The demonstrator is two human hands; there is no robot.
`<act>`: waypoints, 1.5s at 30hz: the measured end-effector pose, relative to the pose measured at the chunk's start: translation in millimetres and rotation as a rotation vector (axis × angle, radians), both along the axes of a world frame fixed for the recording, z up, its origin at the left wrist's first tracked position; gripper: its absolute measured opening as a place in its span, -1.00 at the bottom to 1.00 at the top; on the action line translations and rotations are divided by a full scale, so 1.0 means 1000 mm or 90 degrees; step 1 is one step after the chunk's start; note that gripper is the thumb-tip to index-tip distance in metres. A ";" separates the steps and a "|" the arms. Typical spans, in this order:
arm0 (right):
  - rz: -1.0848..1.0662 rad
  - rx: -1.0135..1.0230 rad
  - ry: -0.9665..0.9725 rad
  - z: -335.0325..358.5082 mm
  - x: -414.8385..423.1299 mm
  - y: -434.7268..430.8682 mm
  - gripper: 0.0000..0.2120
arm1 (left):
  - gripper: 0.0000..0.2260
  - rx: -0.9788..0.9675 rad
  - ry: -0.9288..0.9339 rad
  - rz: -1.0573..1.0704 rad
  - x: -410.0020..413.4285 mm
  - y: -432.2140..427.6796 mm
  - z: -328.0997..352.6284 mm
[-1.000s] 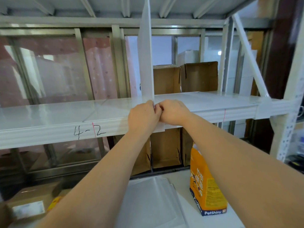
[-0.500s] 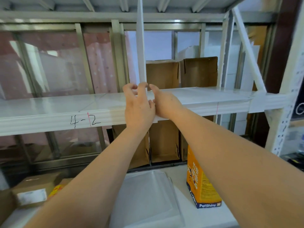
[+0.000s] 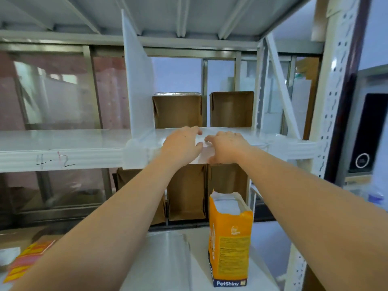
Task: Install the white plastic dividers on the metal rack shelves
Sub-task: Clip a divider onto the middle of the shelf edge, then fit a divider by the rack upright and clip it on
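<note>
Fingers [image 3: 194, 131] loosely bent, left hand [image 3: 181, 147] and right hand [image 3: 227, 147] rest on the white metal shelf edge [image 3: 84, 158] at frame centre, just right of the upright white plastic divider [image 3: 138, 87]; the right hand's grip is unclear.

White divider [image 3: 139, 85] upright, clipped over shelf [image 3: 63, 139] front edge, seemingly seated.

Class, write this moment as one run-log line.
white plastic divider: upright on white metal rack shelf | left hand, right hand: on shelf's front edge, right of divider | grip: unclear
</note>
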State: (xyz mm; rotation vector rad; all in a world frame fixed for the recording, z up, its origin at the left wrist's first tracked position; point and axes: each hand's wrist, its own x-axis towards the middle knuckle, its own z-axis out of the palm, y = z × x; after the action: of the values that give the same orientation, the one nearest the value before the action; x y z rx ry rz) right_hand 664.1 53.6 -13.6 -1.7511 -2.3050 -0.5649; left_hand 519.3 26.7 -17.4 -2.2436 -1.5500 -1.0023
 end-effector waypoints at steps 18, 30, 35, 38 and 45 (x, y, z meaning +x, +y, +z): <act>-0.029 0.204 0.086 0.029 0.089 -0.012 -0.72 | -0.72 0.262 0.288 0.196 0.053 -0.008 0.039; -0.085 0.326 0.357 0.030 0.103 -0.008 -0.61 | -0.33 0.238 -0.467 -0.277 0.099 0.027 0.062; 0.007 0.319 0.591 0.034 0.119 0.003 -0.67 | -0.26 -0.257 -0.472 -0.430 0.131 0.058 0.041; 0.076 0.280 0.766 0.036 0.121 0.005 -0.69 | -0.27 -0.286 -0.340 -0.458 0.153 0.069 0.024; 0.083 0.249 0.909 0.029 0.127 0.011 -0.66 | -0.18 -0.357 -0.264 -0.510 0.170 0.084 0.022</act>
State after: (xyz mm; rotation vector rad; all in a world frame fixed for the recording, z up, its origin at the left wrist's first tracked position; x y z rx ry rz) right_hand 790.7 64.8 15.5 -1.1080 -1.1431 0.2472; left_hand 689.7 110.8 4.7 -3.3721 -1.1355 -1.4269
